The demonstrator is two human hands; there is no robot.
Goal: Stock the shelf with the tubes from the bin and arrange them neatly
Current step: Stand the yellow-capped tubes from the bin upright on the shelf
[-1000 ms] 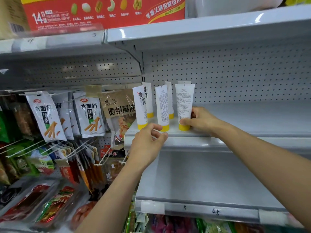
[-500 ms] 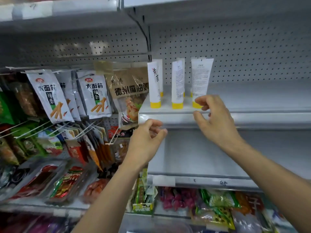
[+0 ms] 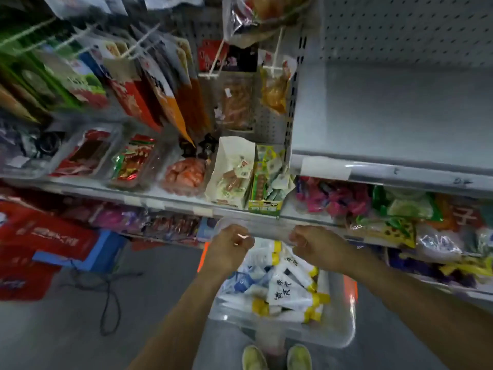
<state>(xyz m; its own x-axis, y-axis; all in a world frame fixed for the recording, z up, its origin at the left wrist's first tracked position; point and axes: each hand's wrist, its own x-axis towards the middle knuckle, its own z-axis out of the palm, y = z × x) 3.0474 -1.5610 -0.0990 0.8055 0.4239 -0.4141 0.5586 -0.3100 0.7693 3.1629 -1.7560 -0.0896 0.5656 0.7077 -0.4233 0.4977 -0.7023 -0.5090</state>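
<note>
Clear plastic bin at 6 o'clock | flat white yellow-capped tubes heaped inside | left hand, right hand curled over the far rim, can't tell if gripping, too blurry

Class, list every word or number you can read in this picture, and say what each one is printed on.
"子": on an orange packet, right shelf.
"黄芪", probably, though blurred: on the tubes in the bin.
Red bag: white print, too blurred to read.
Shelf-edge marks: handwritten, too blurred to read.
Hanging snack packets: print too blurred to read.
</note>
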